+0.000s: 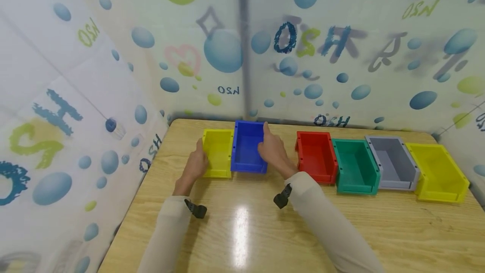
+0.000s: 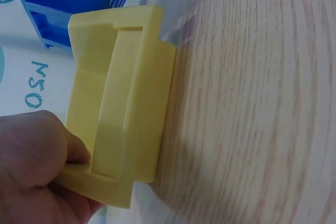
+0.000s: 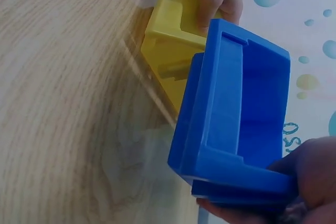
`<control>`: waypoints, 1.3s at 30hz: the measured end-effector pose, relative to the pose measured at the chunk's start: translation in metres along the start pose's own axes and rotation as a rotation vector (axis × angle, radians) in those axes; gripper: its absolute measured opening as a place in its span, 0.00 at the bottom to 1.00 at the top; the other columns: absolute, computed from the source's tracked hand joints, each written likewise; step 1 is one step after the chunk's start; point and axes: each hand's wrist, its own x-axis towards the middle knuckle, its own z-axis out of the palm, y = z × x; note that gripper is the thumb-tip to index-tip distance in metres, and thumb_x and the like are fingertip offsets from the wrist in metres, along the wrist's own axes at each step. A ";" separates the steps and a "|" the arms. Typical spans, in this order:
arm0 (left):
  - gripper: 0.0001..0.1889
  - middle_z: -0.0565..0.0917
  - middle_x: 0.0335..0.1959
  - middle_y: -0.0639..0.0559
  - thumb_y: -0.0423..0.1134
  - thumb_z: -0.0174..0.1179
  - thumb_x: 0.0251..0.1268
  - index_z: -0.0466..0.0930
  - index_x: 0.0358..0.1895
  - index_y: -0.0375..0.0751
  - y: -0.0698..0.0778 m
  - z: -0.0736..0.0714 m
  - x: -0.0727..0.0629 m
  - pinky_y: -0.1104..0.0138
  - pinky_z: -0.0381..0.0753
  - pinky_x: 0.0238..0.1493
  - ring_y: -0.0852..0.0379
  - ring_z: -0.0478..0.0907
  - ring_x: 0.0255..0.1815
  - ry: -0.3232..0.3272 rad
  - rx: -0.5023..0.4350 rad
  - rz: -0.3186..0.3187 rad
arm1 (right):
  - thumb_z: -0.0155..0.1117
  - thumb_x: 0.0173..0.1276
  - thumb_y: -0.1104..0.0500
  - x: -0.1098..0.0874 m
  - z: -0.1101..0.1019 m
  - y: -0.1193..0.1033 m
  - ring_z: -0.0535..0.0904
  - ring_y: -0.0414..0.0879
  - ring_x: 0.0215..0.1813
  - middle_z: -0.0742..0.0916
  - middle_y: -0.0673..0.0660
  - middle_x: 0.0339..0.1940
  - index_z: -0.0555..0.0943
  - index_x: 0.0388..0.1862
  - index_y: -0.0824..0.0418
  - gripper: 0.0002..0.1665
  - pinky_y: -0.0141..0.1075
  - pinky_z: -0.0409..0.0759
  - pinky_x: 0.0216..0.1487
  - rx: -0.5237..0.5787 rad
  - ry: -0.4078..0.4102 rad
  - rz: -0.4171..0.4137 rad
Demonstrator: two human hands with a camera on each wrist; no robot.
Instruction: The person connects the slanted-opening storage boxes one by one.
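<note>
A yellow open-front storage bin (image 1: 217, 155) stands toward the table's left end. My left hand (image 1: 196, 163) grips its left side wall, the thumb over the rim in the left wrist view. Beside it, on the right, is a blue bin (image 1: 248, 148) of the same kind, its left edge close against the yellow bin's right rim. With thumb inside and fingers outside, my right hand (image 3: 315, 177) holds the blue bin's right wall. The blue bin looks slightly raised and tilted in the right wrist view; its underside contact is hidden.
Farther right on the wooden table (image 1: 212, 231) stand a red bin (image 1: 316, 157), a green bin (image 1: 355, 167), a grey bin (image 1: 392, 163) and another yellow bin (image 1: 435, 172) in a row. A patterned wall covering (image 1: 265, 75) rises behind the table's back edge.
</note>
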 end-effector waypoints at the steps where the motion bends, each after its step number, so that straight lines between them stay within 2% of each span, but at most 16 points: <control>1: 0.25 0.81 0.38 0.26 0.28 0.37 0.75 0.48 0.72 0.30 0.001 0.000 0.000 0.52 0.76 0.36 0.44 0.76 0.30 0.002 0.002 0.004 | 0.49 0.71 0.66 0.000 -0.001 -0.002 0.61 0.42 0.10 0.69 0.50 0.11 0.41 0.81 0.63 0.45 0.30 0.59 0.13 -0.019 -0.004 -0.002; 5: 0.25 0.82 0.37 0.25 0.27 0.37 0.75 0.49 0.72 0.30 0.002 -0.001 -0.001 0.51 0.76 0.35 0.43 0.77 0.30 0.005 0.010 0.012 | 0.49 0.70 0.67 0.001 -0.003 -0.009 0.60 0.41 0.10 0.68 0.49 0.10 0.41 0.80 0.68 0.45 0.29 0.57 0.13 -0.108 -0.017 -0.011; 11: 0.25 0.81 0.37 0.25 0.27 0.37 0.74 0.48 0.72 0.30 0.001 -0.001 0.000 0.51 0.76 0.36 0.42 0.77 0.31 -0.001 0.004 0.005 | 0.55 0.65 0.68 0.002 0.000 -0.015 0.61 0.41 0.14 0.67 0.49 0.11 0.45 0.78 0.75 0.48 0.31 0.58 0.15 -0.260 -0.004 -0.056; 15: 0.26 0.81 0.37 0.26 0.27 0.37 0.74 0.48 0.72 0.30 -0.001 0.000 0.000 0.51 0.76 0.35 0.42 0.78 0.30 -0.006 -0.002 0.005 | 0.56 0.65 0.67 0.003 0.001 -0.012 0.61 0.41 0.14 0.69 0.50 0.12 0.44 0.79 0.73 0.48 0.31 0.58 0.15 -0.260 -0.011 -0.042; 17: 0.26 0.81 0.37 0.26 0.27 0.37 0.74 0.48 0.72 0.31 -0.001 0.001 0.001 0.51 0.76 0.36 0.43 0.78 0.31 -0.006 -0.003 0.005 | 0.55 0.68 0.65 0.003 0.000 -0.011 0.65 0.43 0.15 0.73 0.53 0.16 0.43 0.80 0.70 0.48 0.33 0.62 0.17 -0.216 -0.026 -0.012; 18: 0.26 0.82 0.37 0.26 0.27 0.37 0.74 0.48 0.73 0.31 -0.001 0.001 0.001 0.52 0.76 0.36 0.43 0.77 0.31 -0.007 -0.003 0.001 | 0.55 0.70 0.62 0.002 -0.002 -0.011 0.72 0.46 0.19 0.79 0.56 0.22 0.44 0.80 0.68 0.46 0.35 0.69 0.21 -0.209 -0.024 -0.003; 20: 0.26 0.81 0.37 0.26 0.27 0.37 0.74 0.48 0.73 0.32 -0.002 0.001 0.002 0.52 0.76 0.36 0.44 0.77 0.30 -0.008 0.000 -0.002 | 0.54 0.73 0.58 0.001 -0.004 -0.013 0.82 0.53 0.39 0.84 0.64 0.44 0.50 0.80 0.67 0.42 0.41 0.81 0.38 -0.171 0.016 -0.006; 22: 0.26 0.81 0.37 0.26 0.28 0.38 0.74 0.47 0.73 0.32 -0.001 0.000 0.002 0.52 0.76 0.36 0.44 0.76 0.30 -0.015 0.003 -0.005 | 0.53 0.75 0.55 0.000 -0.005 -0.016 0.78 0.59 0.60 0.79 0.68 0.62 0.60 0.76 0.67 0.35 0.50 0.78 0.57 -0.098 0.119 -0.047; 23: 0.26 0.81 0.38 0.26 0.28 0.37 0.74 0.47 0.73 0.32 -0.001 0.000 0.002 0.52 0.76 0.36 0.44 0.76 0.30 -0.018 0.005 -0.007 | 0.54 0.76 0.55 -0.001 -0.005 -0.018 0.73 0.61 0.66 0.75 0.68 0.68 0.66 0.73 0.68 0.31 0.53 0.74 0.63 -0.053 0.188 -0.080; 24: 0.26 0.81 0.38 0.26 0.28 0.38 0.74 0.47 0.73 0.32 -0.001 0.000 0.002 0.52 0.76 0.37 0.44 0.76 0.30 -0.021 0.005 -0.011 | 0.55 0.76 0.55 -0.001 -0.003 -0.022 0.71 0.60 0.70 0.74 0.67 0.71 0.71 0.69 0.68 0.28 0.53 0.71 0.66 0.012 0.237 -0.098; 26: 0.27 0.81 0.39 0.26 0.28 0.38 0.74 0.47 0.73 0.32 -0.001 0.000 0.002 0.51 0.76 0.38 0.44 0.76 0.31 -0.020 0.004 -0.017 | 0.56 0.75 0.57 -0.002 0.000 -0.029 0.79 0.57 0.63 0.80 0.65 0.64 0.77 0.64 0.67 0.23 0.47 0.77 0.61 0.197 0.274 -0.100; 29: 0.27 0.81 0.40 0.25 0.27 0.38 0.74 0.47 0.73 0.31 0.000 0.001 0.002 0.50 0.76 0.39 0.43 0.76 0.32 -0.018 0.005 -0.018 | 0.59 0.74 0.56 -0.004 0.006 -0.041 0.86 0.54 0.50 0.86 0.62 0.56 0.79 0.62 0.65 0.22 0.40 0.84 0.47 0.452 0.197 0.022; 30: 0.27 0.81 0.40 0.25 0.27 0.38 0.74 0.47 0.73 0.31 0.000 0.002 0.002 0.50 0.76 0.39 0.43 0.75 0.32 -0.018 0.004 -0.016 | 0.59 0.74 0.54 -0.004 0.007 -0.045 0.87 0.53 0.47 0.86 0.62 0.55 0.78 0.64 0.64 0.24 0.38 0.84 0.44 0.505 0.149 0.085; 32: 0.26 0.81 0.40 0.26 0.27 0.38 0.74 0.47 0.73 0.30 0.000 0.002 0.001 0.51 0.76 0.39 0.44 0.75 0.31 -0.018 0.006 -0.011 | 0.59 0.75 0.52 -0.004 0.010 -0.049 0.86 0.54 0.48 0.85 0.62 0.56 0.74 0.68 0.63 0.27 0.39 0.84 0.46 0.569 0.066 0.168; 35: 0.27 0.81 0.38 0.26 0.27 0.39 0.74 0.48 0.73 0.30 0.000 0.003 0.002 0.50 0.76 0.37 0.44 0.76 0.30 -0.012 0.008 -0.007 | 0.56 0.76 0.49 -0.003 0.016 -0.054 0.81 0.55 0.57 0.81 0.61 0.63 0.67 0.74 0.60 0.32 0.45 0.79 0.57 0.549 0.002 0.219; 39: 0.27 0.81 0.38 0.26 0.28 0.39 0.74 0.47 0.73 0.30 -0.001 0.002 0.002 0.51 0.76 0.37 0.44 0.76 0.30 -0.013 0.021 -0.015 | 0.52 0.78 0.47 -0.002 0.024 -0.055 0.66 0.53 0.74 0.71 0.57 0.75 0.62 0.78 0.56 0.34 0.48 0.64 0.72 0.480 -0.030 0.234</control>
